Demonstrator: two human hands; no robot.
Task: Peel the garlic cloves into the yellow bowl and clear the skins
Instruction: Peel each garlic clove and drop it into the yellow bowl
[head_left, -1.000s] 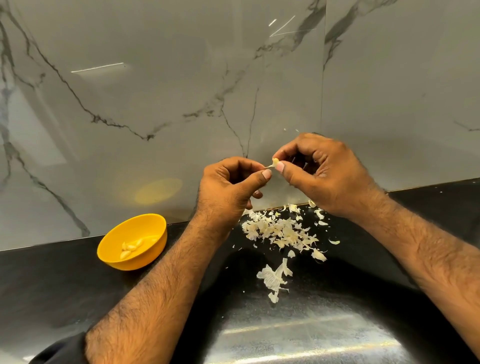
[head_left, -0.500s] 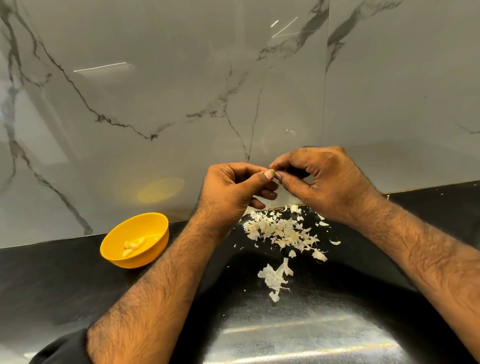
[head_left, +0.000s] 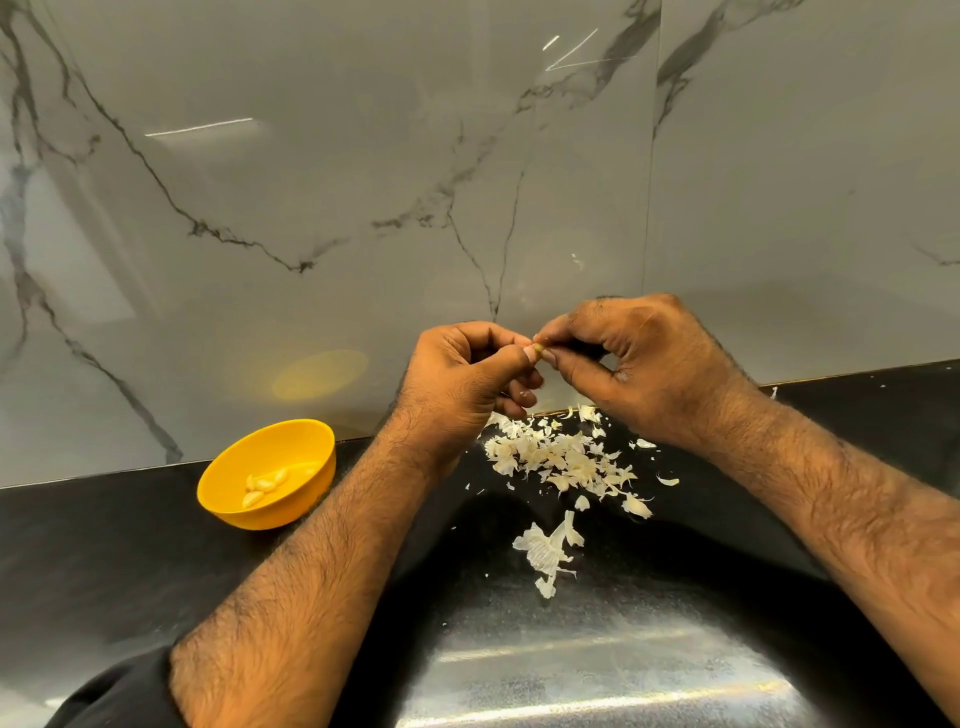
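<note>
My left hand and my right hand meet above the counter, fingertips pinched together on one small garlic clove, of which only a pale tip shows. Below them a heap of white garlic skins lies on the black counter, with a larger papery piece nearer to me. The yellow bowl stands to the left by the wall and holds several peeled cloves.
A grey marble wall rises straight behind the counter. The black counter runs left to right, with a shiny worn patch close to me. A few stray skin bits lie right of the heap.
Both hands have dropped a little and drawn closer together. The clove tip that stood out between the thumbs a second ago is now almost hidden by the fingertips.
</note>
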